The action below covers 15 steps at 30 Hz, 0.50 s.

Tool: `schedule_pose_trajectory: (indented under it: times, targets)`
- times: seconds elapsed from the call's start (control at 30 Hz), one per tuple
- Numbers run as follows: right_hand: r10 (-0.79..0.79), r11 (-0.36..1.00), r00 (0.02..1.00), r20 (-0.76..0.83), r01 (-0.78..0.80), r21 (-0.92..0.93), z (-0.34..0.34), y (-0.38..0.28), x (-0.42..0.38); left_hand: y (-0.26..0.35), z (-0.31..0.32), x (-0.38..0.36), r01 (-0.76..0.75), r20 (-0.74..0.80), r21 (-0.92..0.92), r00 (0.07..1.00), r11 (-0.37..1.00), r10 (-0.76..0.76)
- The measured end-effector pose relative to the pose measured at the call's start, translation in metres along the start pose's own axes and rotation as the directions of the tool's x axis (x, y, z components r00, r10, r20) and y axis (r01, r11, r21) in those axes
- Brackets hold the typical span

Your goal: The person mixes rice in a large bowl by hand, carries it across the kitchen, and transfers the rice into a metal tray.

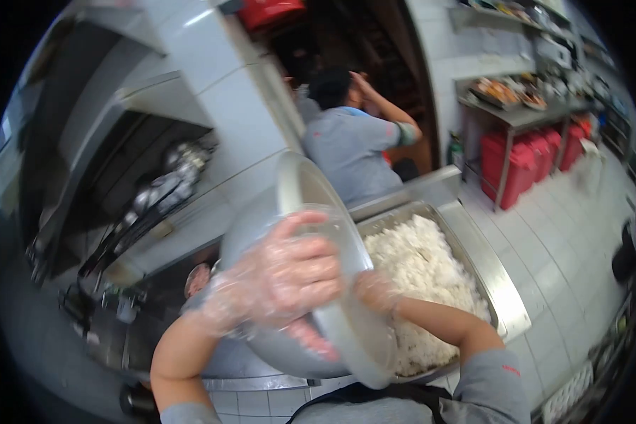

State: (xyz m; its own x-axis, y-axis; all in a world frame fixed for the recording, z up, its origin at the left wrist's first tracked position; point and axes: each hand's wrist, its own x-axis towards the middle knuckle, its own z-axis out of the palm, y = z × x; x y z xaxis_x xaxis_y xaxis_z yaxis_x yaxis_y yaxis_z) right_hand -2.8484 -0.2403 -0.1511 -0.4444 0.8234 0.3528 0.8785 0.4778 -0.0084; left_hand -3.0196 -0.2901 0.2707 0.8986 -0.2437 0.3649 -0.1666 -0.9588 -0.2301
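A large metal bowl (pixel 350 346) is tipped on its side in the middle, its mouth turned right toward a deep steel tray (pixel 498 304) of white rice (pixel 424 265). My left hand (pixel 290 272), in a clear plastic glove, grips the bowl, its fingers bent over the rim. Also gloved, my right hand (pixel 377 291) is at the bowl's mouth, above the left side of the rice. Its fingers are blurred and partly hidden, so I cannot see whether they hold anything. The bowl's inside is mostly out of sight.
A person in a grey shirt (pixel 353 148) stands beyond the tray, near a doorway. Red bins (pixel 512 166) sit under a steel table (pixel 516 113) at the far right. Foil-like, shiny items (pixel 169 184) lie on a shelf to the left. A steel counter (pixel 240 364) runs below the bowl.
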Motion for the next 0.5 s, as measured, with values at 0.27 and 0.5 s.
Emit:
schedule_pose_trajectory:
  times: [0.27,0.5]
  targets:
    - [0.489,0.785,0.872,-0.018,-0.430,0.446,-0.110,-0.011,-0.072,0.004,0.001,-0.053,0.127,-0.230,0.210,0.970,0.969,-0.077]
    - [0.453,0.327,0.697,0.556,-0.709,0.624,-0.145,-0.024,-0.087,0.052,-0.029,-0.094,0.310,-0.296,0.232,0.925,0.922,-0.237]
